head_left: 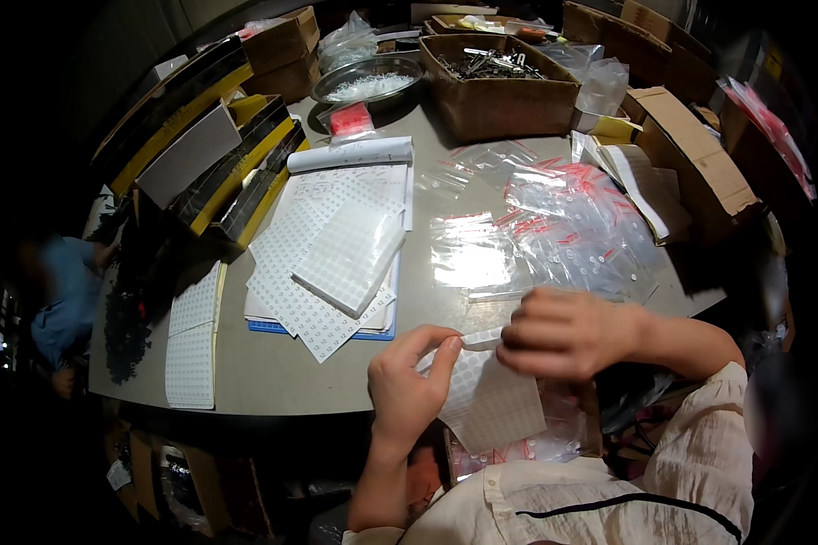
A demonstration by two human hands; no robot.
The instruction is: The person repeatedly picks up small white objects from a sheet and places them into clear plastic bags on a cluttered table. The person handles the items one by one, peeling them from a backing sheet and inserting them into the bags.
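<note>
Between my hands, at the table's near edge, is a whitish sheet of round stickers (493,404), its top strip bent over. My left hand (411,381) pinches the sheet's upper left corner between thumb and fingers. The fingers of my right hand (568,334) are curled together at the upper right end of the bent strip; what lies under the fingertips is hidden. Just beyond my right hand lies a spread pile of clear zip bags (563,222) with red seal lines, many bearing a small round sticker.
Sticker sheets (345,259) lie on a blue-edged clipboard (373,335) left of centre. Behind stand a box of metal parts (500,107) and a bowl of small clear pieces (369,84). Black-and-yellow boxes (236,173) line the left; cardboard boxes (700,154) the right. Someone in blue (66,295) is at far left.
</note>
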